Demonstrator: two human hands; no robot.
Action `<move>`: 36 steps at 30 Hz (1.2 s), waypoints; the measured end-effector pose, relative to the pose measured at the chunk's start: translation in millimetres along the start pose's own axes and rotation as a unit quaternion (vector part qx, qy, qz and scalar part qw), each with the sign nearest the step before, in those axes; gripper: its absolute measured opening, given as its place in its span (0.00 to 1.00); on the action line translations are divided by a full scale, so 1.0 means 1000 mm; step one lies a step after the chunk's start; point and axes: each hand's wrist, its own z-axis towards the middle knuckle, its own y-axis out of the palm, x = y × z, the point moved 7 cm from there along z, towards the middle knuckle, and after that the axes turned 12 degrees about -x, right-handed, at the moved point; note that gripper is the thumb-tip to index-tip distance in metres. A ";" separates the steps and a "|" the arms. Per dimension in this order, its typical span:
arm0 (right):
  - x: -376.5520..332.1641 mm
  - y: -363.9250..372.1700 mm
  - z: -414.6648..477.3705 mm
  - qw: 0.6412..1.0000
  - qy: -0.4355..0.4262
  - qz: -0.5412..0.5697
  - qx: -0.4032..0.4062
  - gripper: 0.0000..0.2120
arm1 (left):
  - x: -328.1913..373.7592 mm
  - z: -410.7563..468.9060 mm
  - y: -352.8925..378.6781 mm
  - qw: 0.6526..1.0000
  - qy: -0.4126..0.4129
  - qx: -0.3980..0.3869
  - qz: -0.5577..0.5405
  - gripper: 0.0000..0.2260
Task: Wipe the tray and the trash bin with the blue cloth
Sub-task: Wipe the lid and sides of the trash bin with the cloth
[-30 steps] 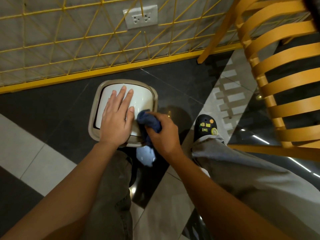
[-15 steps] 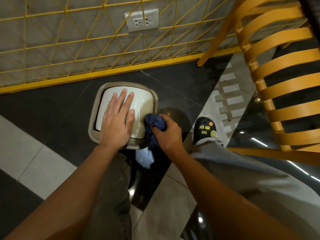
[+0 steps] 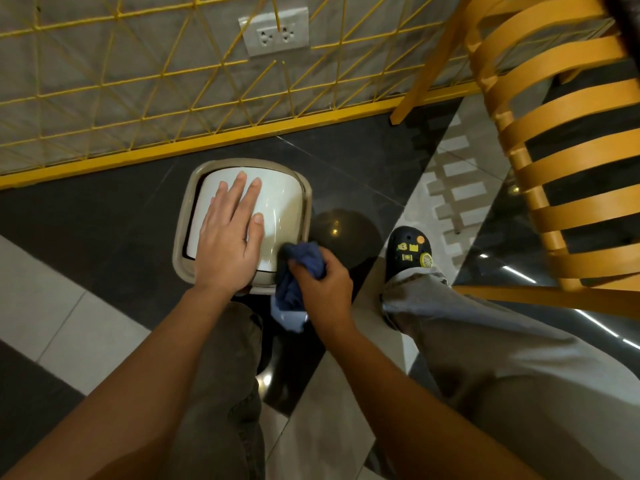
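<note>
A small trash bin (image 3: 282, 206) with a white swing lid and a beige rim stands on the dark floor between my legs. My left hand (image 3: 228, 237) lies flat on the lid with straight fingers, pressing it. My right hand (image 3: 320, 289) grips a bunched blue cloth (image 3: 298, 271) against the bin's near right corner; a loose end of the cloth hangs down below my fist. No tray is in view.
A yellow wire grid and yellow baseboard (image 3: 221, 140) run along the wall behind the bin, with a power socket (image 3: 275, 31) above. A yellow slatted chair (image 3: 554, 150) stands at the right. My black clog (image 3: 410, 254) is planted right of the bin.
My right hand with the cloth has slid a little down along the bin's right side toward its near corner. My left hand has stayed flat on the lid.
</note>
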 end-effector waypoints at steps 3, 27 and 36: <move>0.005 -0.007 0.021 0.999 0.036 0.035 0.010 0.06 | -0.001 -0.001 0.000 1.000 -0.004 0.000 -0.005 0.22; 0.020 0.003 0.006 0.995 0.062 0.074 0.013 0.05 | -0.001 0.000 0.001 1.000 0.003 -0.005 0.007 0.23; 0.011 0.008 -0.016 0.996 0.024 0.065 -0.050 0.08 | -0.001 0.002 0.001 0.999 0.011 -0.031 0.006 0.23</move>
